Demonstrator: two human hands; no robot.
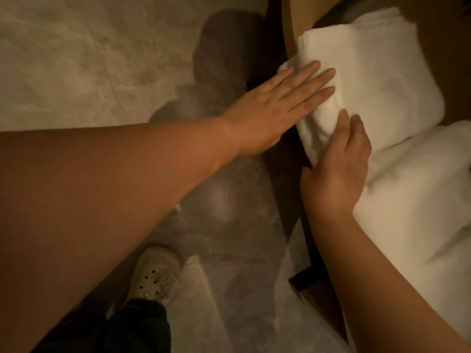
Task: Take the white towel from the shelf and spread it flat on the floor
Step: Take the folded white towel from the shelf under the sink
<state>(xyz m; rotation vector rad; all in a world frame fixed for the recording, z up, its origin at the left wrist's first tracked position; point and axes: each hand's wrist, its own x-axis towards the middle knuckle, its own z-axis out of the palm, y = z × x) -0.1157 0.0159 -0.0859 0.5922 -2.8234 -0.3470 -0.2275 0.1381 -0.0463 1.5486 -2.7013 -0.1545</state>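
While still on the shelf [295, 26], not yet on the floor [76, 59]: folded white towel [369, 80], overhanging the shelf's front edge. Left hand [275, 105] flat on its near end, grip spread, fingers straight, clasping nothing. Right hand [339, 164] cupped against the lower fold, fingers loosely together, not closed around it. Beside, further right, a second white bundle [420, 200]. Step: taking hold. Next, probably: close both hands and draw it clear.
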